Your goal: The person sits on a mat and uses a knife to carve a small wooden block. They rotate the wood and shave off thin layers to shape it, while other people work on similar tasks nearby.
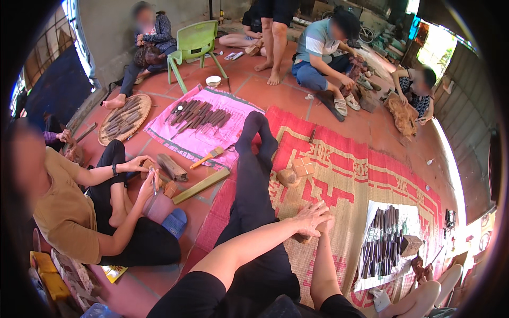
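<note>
My left hand (310, 218) reaches across the mat, with its fingers stretched out against my right hand. My right hand (325, 227) is held close to it and partly hidden, so its fingers do not show clearly. Just below both hands lies a small brown wooden piece (303, 238), mostly covered; I cannot tell whether either hand touches it. Farther off on the mat sit a rounded wooden piece (287, 178) and a squarish wooden block (303, 167) with lines across its top.
Under my legs spreads a red and tan woven mat (344, 233). Many dark tools lie on white paper (366, 278) at right. A pink cloth (164, 130) and a round woven tray (146, 108) bear dark sticks. Beside me a person (69, 201) works wood; others sit beyond.
</note>
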A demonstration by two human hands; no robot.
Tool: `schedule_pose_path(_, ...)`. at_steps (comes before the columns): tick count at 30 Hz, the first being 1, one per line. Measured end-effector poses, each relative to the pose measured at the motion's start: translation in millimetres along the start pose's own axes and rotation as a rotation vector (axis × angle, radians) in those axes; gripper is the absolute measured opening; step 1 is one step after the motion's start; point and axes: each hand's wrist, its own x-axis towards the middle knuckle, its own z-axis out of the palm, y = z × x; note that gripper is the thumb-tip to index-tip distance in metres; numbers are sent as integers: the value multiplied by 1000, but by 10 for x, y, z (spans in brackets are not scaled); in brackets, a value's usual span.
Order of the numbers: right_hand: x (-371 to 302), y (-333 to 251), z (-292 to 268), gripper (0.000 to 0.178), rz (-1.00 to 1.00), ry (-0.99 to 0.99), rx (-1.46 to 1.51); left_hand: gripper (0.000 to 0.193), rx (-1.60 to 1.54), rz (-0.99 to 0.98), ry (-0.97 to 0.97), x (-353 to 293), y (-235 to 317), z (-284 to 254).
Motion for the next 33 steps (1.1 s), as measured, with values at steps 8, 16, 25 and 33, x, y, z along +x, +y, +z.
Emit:
schedule_pose_path(8, -27, 31, 145, 46, -8, 83, -79, 79, 4, 34, 92, 38, -10, 115)
schedule_pose_path(16, -76, 55, 197, 44, -22, 96, -134, 78, 0, 32, 118, 2, -26, 133)
schedule_pose_path(25, -540, 133, -182, 42, -289, 100, -1087, 81, 33, 94, 1, -141, 136, -32)
schedule_pose_path(33, -1111, -82, 45, 47, -226, 210, -330, 100, 62, -30, 54, -213, 150, 146)
